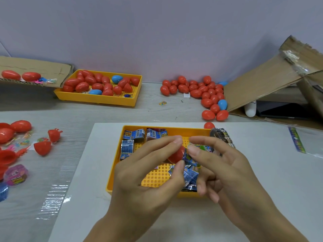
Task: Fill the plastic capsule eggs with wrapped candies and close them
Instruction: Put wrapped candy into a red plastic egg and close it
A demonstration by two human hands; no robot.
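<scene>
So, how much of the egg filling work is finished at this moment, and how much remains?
Apparently done: closed eggs fill the far yellow tray, and a pile of closed eggs lies by the cardboard. In hand: the left hand holds a red egg half while the right hand pushes a blue wrapped candy into it. Left: candies in the near tray and open halves at left.

Soft, even light falls from above, bright with no hard shadows; only faint shade sits under the hands. Glare streaks the clear plastic sheet (52, 203) at the worktop's (262, 172) near left edge. The wide-angle view bends lines near the frame edges. Fingertips and wrappers look slightly blurred.
</scene>
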